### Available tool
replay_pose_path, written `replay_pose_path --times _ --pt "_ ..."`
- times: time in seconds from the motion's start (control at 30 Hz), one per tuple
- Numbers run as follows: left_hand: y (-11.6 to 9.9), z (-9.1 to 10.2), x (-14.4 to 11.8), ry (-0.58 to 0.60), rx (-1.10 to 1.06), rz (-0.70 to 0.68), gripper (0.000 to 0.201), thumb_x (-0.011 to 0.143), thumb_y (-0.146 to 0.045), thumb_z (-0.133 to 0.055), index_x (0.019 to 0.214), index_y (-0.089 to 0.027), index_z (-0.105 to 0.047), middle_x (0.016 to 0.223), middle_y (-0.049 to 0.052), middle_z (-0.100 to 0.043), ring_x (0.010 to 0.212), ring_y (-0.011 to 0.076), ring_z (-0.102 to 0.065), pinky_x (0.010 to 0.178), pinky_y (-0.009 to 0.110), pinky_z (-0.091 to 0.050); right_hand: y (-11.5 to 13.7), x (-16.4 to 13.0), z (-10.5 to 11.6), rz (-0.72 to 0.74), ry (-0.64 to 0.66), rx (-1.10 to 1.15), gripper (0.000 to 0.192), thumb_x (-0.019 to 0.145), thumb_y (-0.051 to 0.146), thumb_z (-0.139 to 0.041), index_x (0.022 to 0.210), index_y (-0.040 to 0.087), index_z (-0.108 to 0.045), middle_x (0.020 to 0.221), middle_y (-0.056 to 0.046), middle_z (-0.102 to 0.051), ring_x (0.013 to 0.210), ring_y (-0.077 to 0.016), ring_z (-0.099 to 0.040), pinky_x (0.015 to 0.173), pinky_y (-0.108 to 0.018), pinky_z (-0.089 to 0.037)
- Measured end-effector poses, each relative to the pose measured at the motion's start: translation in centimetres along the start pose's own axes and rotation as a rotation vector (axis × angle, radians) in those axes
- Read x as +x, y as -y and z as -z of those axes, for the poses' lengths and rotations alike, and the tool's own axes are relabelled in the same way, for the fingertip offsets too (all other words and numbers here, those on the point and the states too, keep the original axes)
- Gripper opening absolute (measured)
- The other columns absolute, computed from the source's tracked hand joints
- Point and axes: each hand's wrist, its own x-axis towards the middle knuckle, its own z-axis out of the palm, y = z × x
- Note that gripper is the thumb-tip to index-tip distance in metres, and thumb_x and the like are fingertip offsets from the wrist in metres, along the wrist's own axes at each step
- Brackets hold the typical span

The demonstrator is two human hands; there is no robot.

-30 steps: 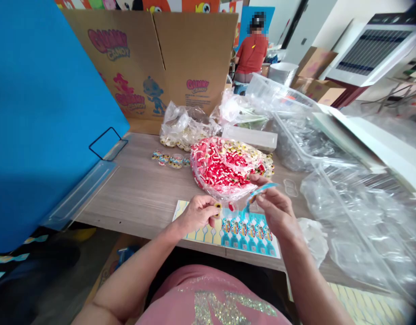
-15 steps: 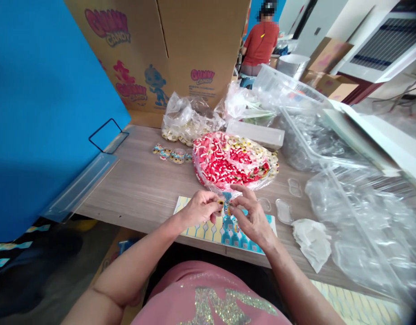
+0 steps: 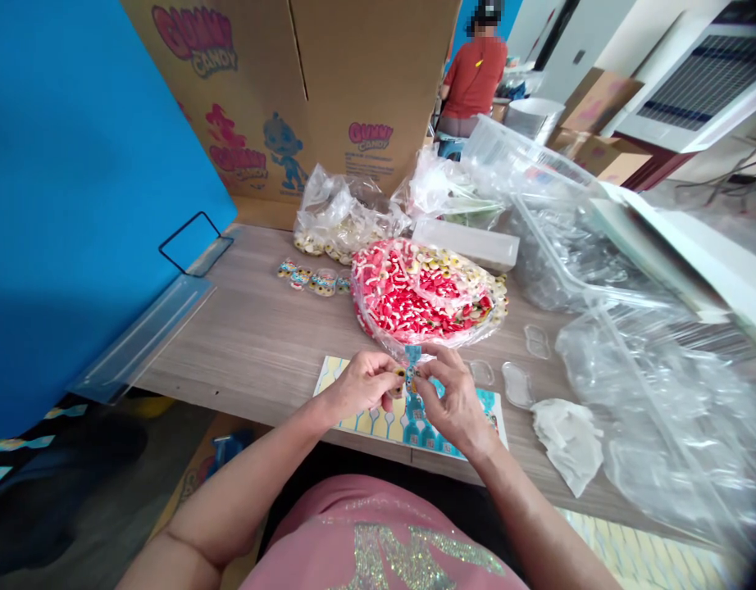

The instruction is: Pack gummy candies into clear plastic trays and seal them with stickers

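Observation:
My left hand point(image 3: 361, 385) pinches a small clear plastic pack point(image 3: 398, 392) with a yellow and black eye-like candy showing in it. Opposite it, my right hand point(image 3: 457, 401) grips a blue printed sticker label point(image 3: 413, 354) between thumb and fingers, close against the pack. Whether the label touches the pack is hard to make out. Beneath both hands lies a sticker sheet point(image 3: 366, 423), yellowish backing on the left and blue labels on the right. Just beyond is an open bag of red and white gummy candies point(image 3: 403, 299), with yellowish eye-like ones at its right.
Labelled packs point(image 3: 322, 283) lie at the back left. Clear small trays point(image 3: 516, 385) and a crumpled white tissue point(image 3: 567, 442) are at right, beside large bins of clear plastic pieces point(image 3: 667, 393). A cardboard box point(image 3: 366, 74) stands behind. A person in red point(image 3: 476, 78) is farther off.
My right hand's raised fingers have come down and closed on the label. The blue label now stands upright between my hands, beside the pack. My left hand has barely moved.

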Motion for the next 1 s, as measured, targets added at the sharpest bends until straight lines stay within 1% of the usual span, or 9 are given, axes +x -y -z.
replay_pose_path --times 0.17,0.2,0.3,0.37,0.47,0.6,0.73,0.83,1.0 --pt "0.4 0.4 -0.3 -0.052 -0.004 -0.005 0.015 0.077 -0.026 -0.062 0.067 -0.015 -0.060 0.048 -0.001 -0.058 0.035 0.0066 -0.048 0.036 0.018 -0.028 -0.1 -0.4 -1.1 0.014 -0.013 -0.149 0.005 0.090 0.021 -0.056 0.090 0.023 -0.061 0.116 -0.011 -0.064 0.109 -0.0280 -0.059 0.088 -0.045 -0.047" --pt "0.5 0.5 -0.5 -0.057 -0.003 -0.004 0.015 0.077 -0.026 -0.061 0.067 -0.015 -0.060 0.047 -0.001 -0.057 0.035 0.0065 -0.048 0.037 0.018 -0.029 -0.1 -0.5 -1.2 0.004 -0.044 -0.146 0.008 0.090 0.025 -0.058 0.098 0.023 -0.060 0.119 -0.012 -0.062 0.112 -0.0289 -0.058 0.089 -0.046 -0.047" --pt "0.7 0.8 -1.0 -0.062 -0.012 0.013 0.015 0.078 -0.026 -0.061 0.068 -0.015 -0.060 0.048 -0.001 -0.058 0.034 0.0061 -0.045 0.036 0.018 -0.027 0.0 -0.8 -1.1 0.021 -0.208 -0.178 0.034 0.087 0.032 -0.067 0.118 0.025 -0.055 0.131 -0.015 -0.055 0.119 -0.0329 -0.054 0.093 -0.050 -0.046" --pt "0.8 0.8 -1.2 -0.065 -0.030 0.020 0.015 0.078 -0.027 -0.061 0.069 -0.015 -0.060 0.051 -0.001 -0.059 0.035 0.0059 -0.046 0.036 0.019 -0.026 0.4 -1.1 -0.9 0.139 -0.255 -0.275 0.034 0.084 0.026 -0.070 0.116 0.030 -0.057 0.136 -0.013 -0.051 0.119 -0.0336 -0.053 0.095 -0.052 -0.043" --pt "0.8 0.6 -1.5 -0.073 -0.036 0.013 0.015 0.078 -0.028 -0.063 0.071 -0.015 -0.060 0.059 0.000 -0.062 0.039 0.0063 -0.050 0.038 0.019 -0.029 1.1 -1.3 -0.4 0.309 -0.223 -0.393 0.029 0.084 0.014 -0.065 0.106 0.034 -0.064 0.135 -0.008 -0.051 0.117 -0.0323 -0.053 0.094 -0.052 -0.040" --pt "0.6 0.3 -2.0 -0.053 0.029 -0.003 0.011 0.078 -0.024 -0.059 0.071 -0.015 -0.059 0.057 -0.003 -0.058 0.040 0.0067 -0.050 0.042 0.020 -0.033 1.8 -0.8 0.1 0.328 -0.223 -0.398 0.024 0.086 0.014 -0.063 0.102 0.032 -0.069 0.135 -0.008 -0.053 0.119 -0.0316 -0.051 0.094 -0.049 -0.038" --pt "0.2 0.2 -2.9 -0.063 0.227 -0.088 0.015 0.079 -0.019 -0.053 0.064 -0.017 -0.054 0.050 -0.006 -0.050 0.045 0.0077 -0.047 0.049 0.022 -0.036 1.8 0.2 0.9 0.288 -0.102 -0.353 0.011 0.089 0.023 -0.067 0.092 0.030 -0.074 0.134 -0.007 -0.056 0.124 -0.0308 -0.050 0.099 -0.048 -0.036" --pt "0.2 0.2 -3.6 -0.090 0.398 -0.187 0.020 0.080 -0.015 -0.051 0.059 -0.017 -0.049 0.051 -0.005 -0.047 0.050 0.0081 -0.044 0.051 0.023 -0.032 1.5 1.0 1.9 0.260 0.097 -0.221 0.011 0.091 0.026 -0.065 0.092 0.029 -0.076 0.134 -0.006 -0.057 0.127 -0.0305 -0.047 0.100 -0.048 -0.038" --pt "0.9 0.0 -4.1 -0.118 0.562 -0.412 0.024 0.084 -0.014 -0.049 0.060 -0.016 -0.048 0.054 -0.005 -0.043 0.053 0.0077 -0.037 0.052 0.024 -0.027 0.7 1.9 3.0 0.200 0.446 0.145 0.013 0.095 0.025 -0.060 0.096 0.026 -0.073 0.133 -0.007 -0.057 0.124 -0.0231 -0.051 0.104 -0.045 -0.042"
